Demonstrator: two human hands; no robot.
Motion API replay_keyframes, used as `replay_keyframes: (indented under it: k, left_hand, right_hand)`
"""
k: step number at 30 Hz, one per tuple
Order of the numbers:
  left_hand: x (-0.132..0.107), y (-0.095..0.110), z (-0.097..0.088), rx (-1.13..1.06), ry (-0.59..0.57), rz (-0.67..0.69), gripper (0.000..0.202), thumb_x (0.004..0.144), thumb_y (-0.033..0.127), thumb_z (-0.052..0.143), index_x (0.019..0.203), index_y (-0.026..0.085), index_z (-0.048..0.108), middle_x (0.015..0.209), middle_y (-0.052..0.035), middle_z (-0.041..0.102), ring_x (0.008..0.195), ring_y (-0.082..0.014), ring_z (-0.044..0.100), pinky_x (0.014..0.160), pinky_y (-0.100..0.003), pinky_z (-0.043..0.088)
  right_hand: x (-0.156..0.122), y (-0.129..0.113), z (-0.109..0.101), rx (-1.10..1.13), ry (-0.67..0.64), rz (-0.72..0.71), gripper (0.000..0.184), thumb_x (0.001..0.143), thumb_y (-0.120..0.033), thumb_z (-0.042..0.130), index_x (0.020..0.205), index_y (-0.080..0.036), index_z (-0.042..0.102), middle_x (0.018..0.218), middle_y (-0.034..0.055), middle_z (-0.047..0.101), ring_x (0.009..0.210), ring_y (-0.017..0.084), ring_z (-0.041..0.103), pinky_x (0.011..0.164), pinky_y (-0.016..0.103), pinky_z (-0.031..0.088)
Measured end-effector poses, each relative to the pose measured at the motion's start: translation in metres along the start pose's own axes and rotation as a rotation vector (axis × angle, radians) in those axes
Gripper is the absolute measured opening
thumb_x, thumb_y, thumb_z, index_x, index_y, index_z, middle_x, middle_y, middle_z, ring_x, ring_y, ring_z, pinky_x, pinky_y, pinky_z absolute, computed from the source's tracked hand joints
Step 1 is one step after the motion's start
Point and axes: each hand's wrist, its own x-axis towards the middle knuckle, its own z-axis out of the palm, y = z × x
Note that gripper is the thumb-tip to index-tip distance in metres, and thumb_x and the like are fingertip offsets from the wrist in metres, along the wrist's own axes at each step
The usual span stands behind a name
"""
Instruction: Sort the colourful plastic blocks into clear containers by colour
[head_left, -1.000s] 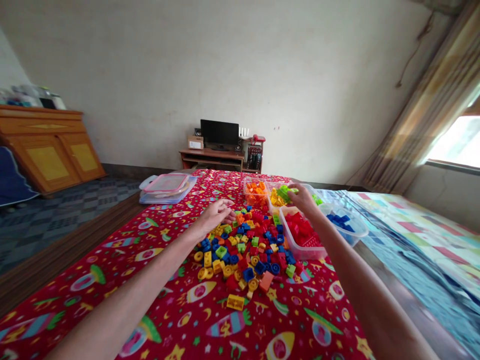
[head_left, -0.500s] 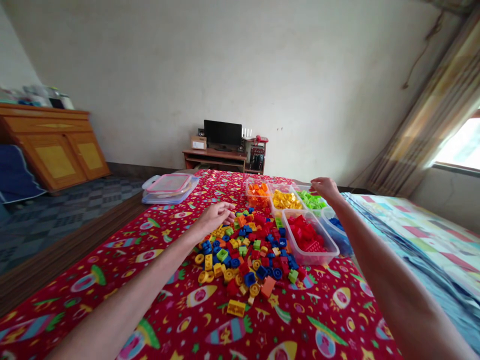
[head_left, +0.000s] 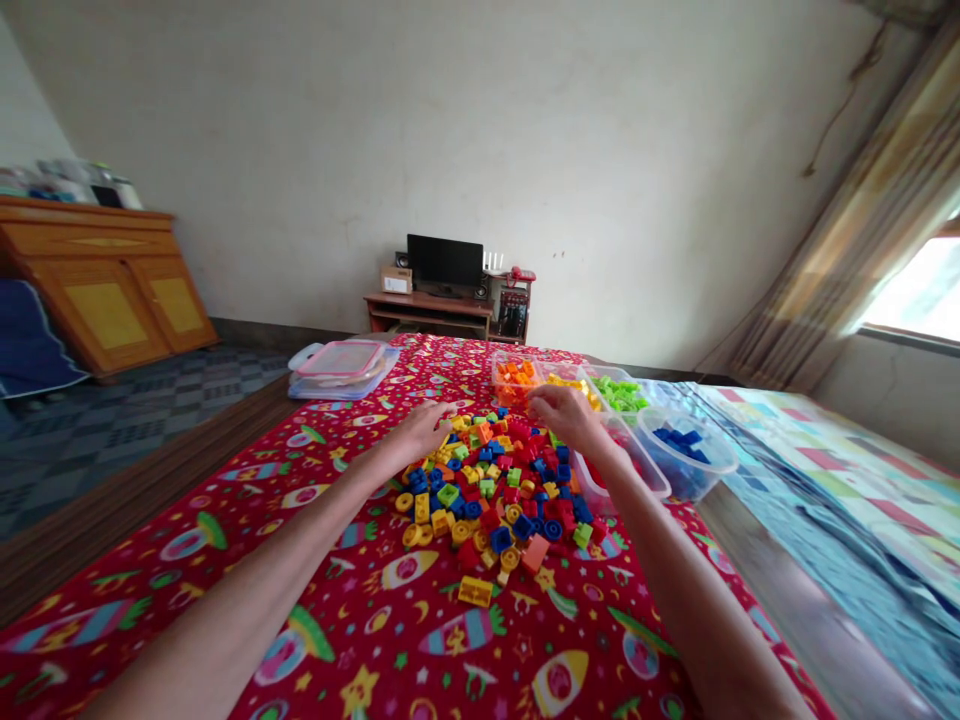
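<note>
A mixed pile of toy building blocks [head_left: 487, 490] in red, yellow, blue, green and orange lies on the red patterned cloth [head_left: 360, 600]. My left hand [head_left: 424, 430] is at the pile's far left edge, its fingers loosely bent and apart, with no block visible in them. Above the far right of the pile hovers my right hand [head_left: 566, 412], fingers curved downward and loosely apart. It partly hides a bin of yellow blocks [head_left: 574, 385]. Beneath my right forearm, a clear bin [head_left: 660, 485] of red blocks is partly covered.
Bins of orange blocks [head_left: 516, 375] and green blocks [head_left: 621, 394] stand at the back. A round tub [head_left: 694, 480] with blue blocks is at the right. Stacked lids [head_left: 341, 365] lie at the far left. One yellow block [head_left: 475, 591] sits apart in front.
My right hand has moved left from above the green bin to over the pile's far right, uncovering the blue tub. My left hand has shifted slightly left.
</note>
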Motion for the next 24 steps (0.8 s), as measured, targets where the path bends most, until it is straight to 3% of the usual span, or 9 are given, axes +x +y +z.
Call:
replay_keyframes:
  k: [5,10,15,21,24]
  left_hand:
    - [-0.008,-0.011,0.011,-0.028,-0.132,-0.112,0.047,0.071,0.045,0.061,0.11,0.019,0.061,0.126,-0.0146,0.06,0.127,-0.0337,0.046,0.105,-0.042,0.035]
    - [-0.011,-0.004,0.017,-0.053,-0.158,-0.11,0.053,0.069,0.049,0.062,0.113,0.019,0.06,0.134,-0.0159,0.055,0.129,-0.0347,0.044,0.107,-0.044,0.031]
    - [-0.009,0.003,0.019,-0.182,-0.113,-0.015,0.052,0.061,0.046,0.071,0.106,0.021,0.064,0.117,-0.0097,0.067,0.113,-0.0314,0.057,0.1,-0.039,0.041]
    - [-0.004,0.011,0.007,-0.281,-0.21,-0.002,0.048,0.058,0.048,0.072,0.097,0.019,0.071,0.1,-0.0068,0.073,0.095,-0.0293,0.064,0.085,-0.034,0.049]
    - [-0.003,0.014,0.002,-0.367,-0.272,0.021,0.044,0.062,0.048,0.071,0.094,0.019,0.072,0.091,-0.0045,0.074,0.085,-0.0256,0.066,0.074,-0.029,0.051]
  right_hand:
    - [-0.022,-0.001,0.034,-0.336,-0.183,-0.149,0.026,0.087,-0.014,0.049,0.105,-0.016,0.067,0.097,0.0115,0.069,0.093,0.021,0.063,0.086,0.032,0.047]
    - [-0.035,0.002,0.054,-0.481,-0.3,-0.154,0.026,0.088,-0.011,0.043,0.102,-0.012,0.065,0.093,0.0151,0.068,0.087,0.023,0.063,0.08,0.034,0.049]
    - [-0.03,-0.001,0.063,-0.348,-0.264,-0.146,0.032,0.086,-0.01,0.045,0.107,-0.016,0.068,0.098,0.0113,0.07,0.092,0.02,0.064,0.082,0.029,0.048]
    - [-0.023,-0.008,0.058,0.003,-0.222,-0.072,0.036,0.076,-0.009,0.051,0.104,-0.02,0.072,0.099,0.0032,0.073,0.089,0.018,0.067,0.081,0.025,0.049]
    - [-0.024,-0.012,0.052,0.071,-0.242,-0.071,0.04,0.075,-0.007,0.048,0.103,-0.022,0.072,0.094,0.001,0.074,0.084,0.017,0.067,0.076,0.023,0.049]
